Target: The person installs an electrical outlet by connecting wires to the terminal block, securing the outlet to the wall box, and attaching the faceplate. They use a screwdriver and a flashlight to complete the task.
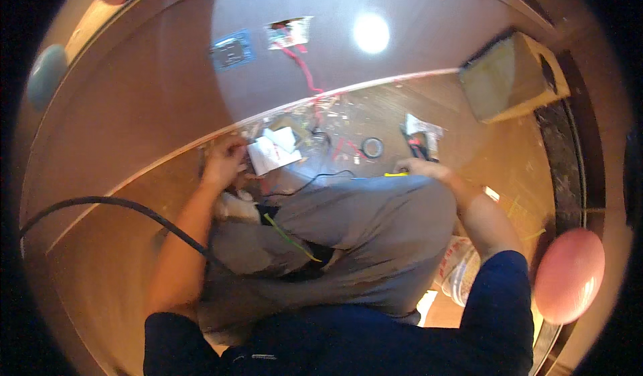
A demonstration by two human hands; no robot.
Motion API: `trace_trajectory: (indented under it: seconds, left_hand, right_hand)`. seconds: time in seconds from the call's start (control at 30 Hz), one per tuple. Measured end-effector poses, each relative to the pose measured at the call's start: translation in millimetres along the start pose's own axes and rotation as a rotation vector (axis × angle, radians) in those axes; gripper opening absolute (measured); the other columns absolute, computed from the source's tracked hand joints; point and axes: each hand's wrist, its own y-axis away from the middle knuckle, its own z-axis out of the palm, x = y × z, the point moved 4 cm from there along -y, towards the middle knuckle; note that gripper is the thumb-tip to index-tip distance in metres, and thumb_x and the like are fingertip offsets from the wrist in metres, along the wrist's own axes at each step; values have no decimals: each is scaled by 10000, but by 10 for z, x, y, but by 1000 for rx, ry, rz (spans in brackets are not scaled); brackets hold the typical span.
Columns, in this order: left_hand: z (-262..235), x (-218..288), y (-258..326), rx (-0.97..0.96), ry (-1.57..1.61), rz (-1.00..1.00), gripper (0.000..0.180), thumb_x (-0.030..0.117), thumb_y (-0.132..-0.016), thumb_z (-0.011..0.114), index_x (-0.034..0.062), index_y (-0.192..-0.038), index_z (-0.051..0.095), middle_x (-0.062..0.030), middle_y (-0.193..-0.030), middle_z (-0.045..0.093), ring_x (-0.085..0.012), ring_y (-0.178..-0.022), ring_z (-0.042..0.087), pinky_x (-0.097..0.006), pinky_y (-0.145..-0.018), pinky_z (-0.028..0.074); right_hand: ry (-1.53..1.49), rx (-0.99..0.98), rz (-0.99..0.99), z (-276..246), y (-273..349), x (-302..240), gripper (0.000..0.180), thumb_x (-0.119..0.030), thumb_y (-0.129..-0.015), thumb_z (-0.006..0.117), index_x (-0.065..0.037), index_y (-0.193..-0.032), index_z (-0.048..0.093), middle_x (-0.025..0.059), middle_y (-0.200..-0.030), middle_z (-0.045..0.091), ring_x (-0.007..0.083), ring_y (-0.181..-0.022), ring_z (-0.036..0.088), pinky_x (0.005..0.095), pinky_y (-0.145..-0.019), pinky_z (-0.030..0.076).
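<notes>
I judge that the step in hand is the sorting of small parts and tools on the floor, with the roll of black tape as my landmark; left of this roll, the left hand is just beside a white packet with red marks, its fingers bent close together, but whether they pinch something I cannot tell; right of the roll and a little nearer to the person, the right hand has its fingers curled by a yellow piece, which lies at the fingertips, and if it is gripped I cannot tell; beyond this hand, still right of the roll, are dark-handled tools; the next move calls, in my opinion, for a sure grip on the small piece, without dragging the thin black cord left of the roll; as for containers, the recessed wall box, beyond the roll and to the left, contains wires, and red wires hang out of it; the clear plastic bucket, nearer to the person than the roll, has contents that I cannot identify; the yellowish box with a hole, far right of the roll, does not show its inside.
</notes>
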Motion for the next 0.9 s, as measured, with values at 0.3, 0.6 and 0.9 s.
trace_trajectory:
  seconds: [0.3, 0.6, 0.9]
  left_hand:
    - [28, 99, 100, 9, -53, 56, 167, 105, -976, 616, 9, -1103, 666, -59, -975, 679, -153, -891, 626, -303, -782, 521]
    - [-50, 18, 34, 6, -62, 201, 159, 137, -986, 610, 23, -1082, 665, -54, -932, 674, -135, -849, 634, -296, -744, 532]
    - [32, 392, 167, -55, -245, 124, 248, 190, -982, 619, 27, -1160, 678, -123, -1121, 703, -227, -1024, 653, -362, -945, 503]
  right_hand:
    - [47, 330, -41, -96, 179, 190, 240, -294, -892, 676, -64, -926, 734, 144, -879, 725, 263, -836, 691, 385, -765, 527]
    - [198, 529, 600, -571, 1389, 1717, 269, -261, -875, 697, -61, -1050, 728, 137, -998, 742, 266, -876, 702, 414, -786, 547]
    - [-294, 800, 844, 310, 1268, 2873, 613, -329, -690, 866, -103, -1224, 670, 124, -1132, 714, 232, -940, 670, 402, -858, 537]
